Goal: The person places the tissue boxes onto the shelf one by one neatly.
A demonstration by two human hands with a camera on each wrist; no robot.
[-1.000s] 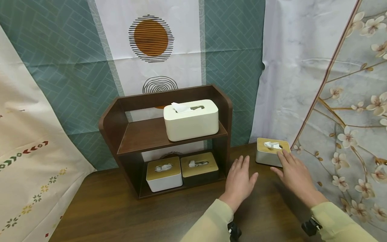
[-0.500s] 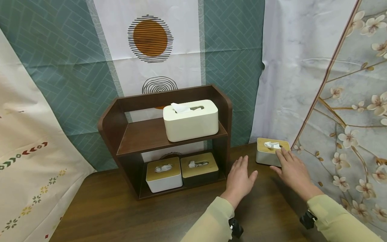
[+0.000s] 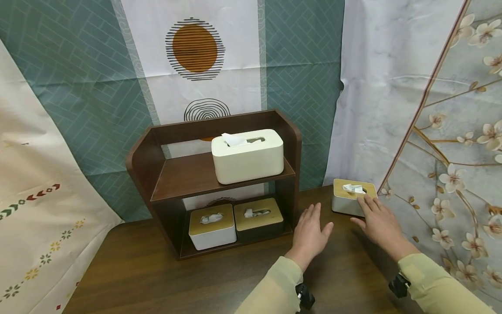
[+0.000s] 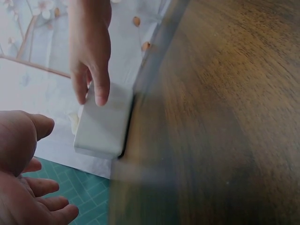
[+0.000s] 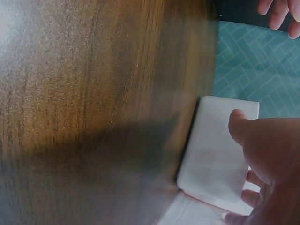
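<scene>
A small white tissue box (image 3: 348,205) with a wood-coloured lid and a tissue poking out stands on the table at the right. My right hand (image 3: 382,222) is at its front right, fingers extended over the lid's edge; whether they touch it I cannot tell. In the right wrist view the thumb (image 5: 239,126) lies before the box's white side (image 5: 218,150). My left hand (image 3: 309,233) is held left of that box, in front of the shelf's right end, fingers straight and holding nothing. In the left wrist view this hand (image 4: 28,173) is apart from the box (image 4: 105,124).
A dark brown two-tier shelf (image 3: 219,192) stands at the back. On its upper tier sits a large cream tissue box (image 3: 249,163). Below are a white tissue box (image 3: 213,237) and a dark one (image 3: 259,231), both with wood-coloured lids. Patterned cloths hang around the table (image 3: 157,279).
Hardly anything differs. My right forearm has shifted slightly to the left, while the boxes and the shelf have stayed in place.
</scene>
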